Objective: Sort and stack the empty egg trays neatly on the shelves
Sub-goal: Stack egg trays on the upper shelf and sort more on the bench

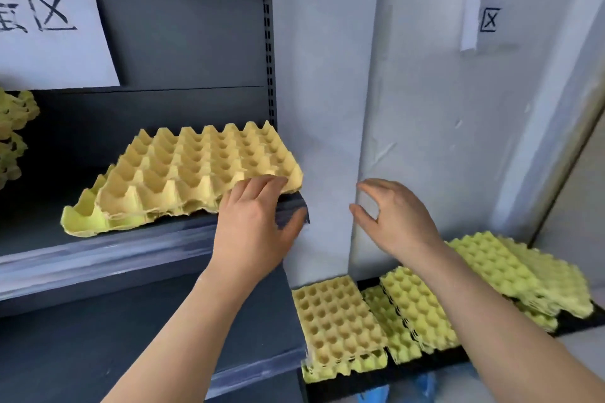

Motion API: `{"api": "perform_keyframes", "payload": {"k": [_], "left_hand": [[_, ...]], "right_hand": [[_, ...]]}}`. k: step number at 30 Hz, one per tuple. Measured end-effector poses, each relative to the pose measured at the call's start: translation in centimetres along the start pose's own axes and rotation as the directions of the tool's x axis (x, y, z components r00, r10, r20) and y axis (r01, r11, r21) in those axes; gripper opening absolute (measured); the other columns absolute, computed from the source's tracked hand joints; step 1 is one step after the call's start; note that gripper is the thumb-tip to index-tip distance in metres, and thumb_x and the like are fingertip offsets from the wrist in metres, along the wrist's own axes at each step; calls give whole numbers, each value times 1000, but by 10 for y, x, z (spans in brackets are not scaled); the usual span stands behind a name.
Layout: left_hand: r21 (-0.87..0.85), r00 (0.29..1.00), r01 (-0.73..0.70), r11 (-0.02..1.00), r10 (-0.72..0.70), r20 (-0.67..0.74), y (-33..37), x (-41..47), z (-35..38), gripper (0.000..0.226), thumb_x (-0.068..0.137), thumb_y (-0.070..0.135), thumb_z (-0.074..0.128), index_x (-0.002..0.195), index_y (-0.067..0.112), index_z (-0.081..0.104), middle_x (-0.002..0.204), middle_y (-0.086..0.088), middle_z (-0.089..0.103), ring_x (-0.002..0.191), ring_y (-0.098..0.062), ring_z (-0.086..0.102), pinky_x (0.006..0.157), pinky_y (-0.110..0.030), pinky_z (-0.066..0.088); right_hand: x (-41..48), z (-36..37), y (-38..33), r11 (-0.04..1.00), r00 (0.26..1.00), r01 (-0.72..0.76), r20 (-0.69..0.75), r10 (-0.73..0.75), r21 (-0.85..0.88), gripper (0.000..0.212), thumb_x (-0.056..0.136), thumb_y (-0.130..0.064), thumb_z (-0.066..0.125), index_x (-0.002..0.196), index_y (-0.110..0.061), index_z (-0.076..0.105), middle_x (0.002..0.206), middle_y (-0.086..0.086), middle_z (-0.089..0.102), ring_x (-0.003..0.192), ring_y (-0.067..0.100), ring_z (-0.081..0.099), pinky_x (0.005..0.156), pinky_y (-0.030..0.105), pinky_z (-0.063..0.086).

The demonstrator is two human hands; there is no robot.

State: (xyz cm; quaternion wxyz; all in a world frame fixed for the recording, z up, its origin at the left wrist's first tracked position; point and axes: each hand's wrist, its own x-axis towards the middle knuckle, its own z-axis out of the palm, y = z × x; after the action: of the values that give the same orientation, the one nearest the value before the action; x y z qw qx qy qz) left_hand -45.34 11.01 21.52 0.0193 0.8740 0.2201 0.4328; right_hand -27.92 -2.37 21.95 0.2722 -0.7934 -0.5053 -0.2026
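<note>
A dark grey shelving unit (170,42) fills the left half of the view beside a pale wall (425,91), with a person's two bare arms reaching in from below. On the shelf (108,239) at about hand height lies a small stack of yellow egg trays (196,170), cups upward, the top tray sitting slightly askew so that the greener tray beneath juts out at the front left corner. The left hand (253,226) rests on the near right corner of that stack, fingers laid over the top tray's rim and thumb spread out along the shelf's front edge, touching the tray rather than gripping it tightly. The right hand (396,216) hangs in the air just beside the wall, apart from any tray, its fingers loosely curled and holding nothing. Down at lower right, on a black surface (376,383), more egg trays wait: a yellow stack (337,324) nearest the shelving, a greener row (412,307) next to it partly hidden by the right forearm, and a further heap (537,275) toward the corner. At the far left edge of the shelf, another pile of trays (14,127) is only partly in view. A white paper sign (49,29) with handwritten characters hangs on the shelving's back panel, and a smaller marked label (490,20) is taped to the wall.
</note>
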Motion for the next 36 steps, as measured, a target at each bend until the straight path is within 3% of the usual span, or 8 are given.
{"api": "perform_keyframes", "payload": {"k": [6, 12, 14, 22, 29, 36], "left_hand": [[-89, 981, -91, 992, 104, 161, 64, -12, 80, 52, 80, 49, 55, 115, 12, 67, 112, -3, 67, 100, -28, 62, 83, -39, 47], [-120, 939, -45, 992, 83, 333, 122, -20, 182, 50, 76, 40, 76, 116, 11, 66, 110, -5, 68, 101, -30, 63, 87, -41, 48], [-134, 924, -2, 991, 53, 379, 142, -21, 216, 52, 74, 38, 79, 117, 11, 66, 108, -6, 69, 100, -30, 63, 88, -42, 48], [-77, 815, 170, 982, -96, 572, 190, -40, 341, 59, 89, 48, 58, 139, 19, 48, 133, 0, 55, 124, -23, 46, 103, -36, 35], [11, 631, 278, 961, -191, 751, 194, -58, 448, 60, 90, 48, 56, 143, 21, 41, 141, 0, 47, 131, -23, 42, 108, -35, 34], [104, 393, 417, 903, -283, 875, 175, -69, 555, 64, 89, 48, 58, 144, 22, 36, 147, 0, 40, 132, -22, 40, 104, -38, 38]], "right_hand": [[-50, -13, 85, 978, 984, -148, 79, 161, -145, 33, 88, -27, 63, 109, -3, 67, 105, 13, 68, 101, 34, 60, 88, 42, 47], [-84, -9, 190, 949, 949, -241, 157, 275, -204, 32, 89, -31, 58, 109, -7, 66, 106, 9, 67, 101, 30, 59, 87, 40, 47], [-91, -4, 229, 945, 936, -263, 187, 299, -193, 36, 90, -31, 59, 118, -10, 64, 114, 7, 66, 107, 29, 58, 92, 39, 46], [-112, 24, 357, 925, 872, -320, 317, 372, -205, 42, 91, -28, 58, 131, -13, 57, 121, 5, 63, 113, 26, 55, 93, 33, 45], [-116, 83, 432, 892, 763, -366, 463, 451, -265, 41, 94, -27, 54, 131, -10, 54, 129, 8, 58, 118, 28, 51, 98, 37, 40], [-106, 160, 505, 865, 665, -409, 554, 501, -291, 49, 93, -30, 55, 137, -11, 47, 138, 5, 52, 128, 25, 44, 105, 38, 38]]}}
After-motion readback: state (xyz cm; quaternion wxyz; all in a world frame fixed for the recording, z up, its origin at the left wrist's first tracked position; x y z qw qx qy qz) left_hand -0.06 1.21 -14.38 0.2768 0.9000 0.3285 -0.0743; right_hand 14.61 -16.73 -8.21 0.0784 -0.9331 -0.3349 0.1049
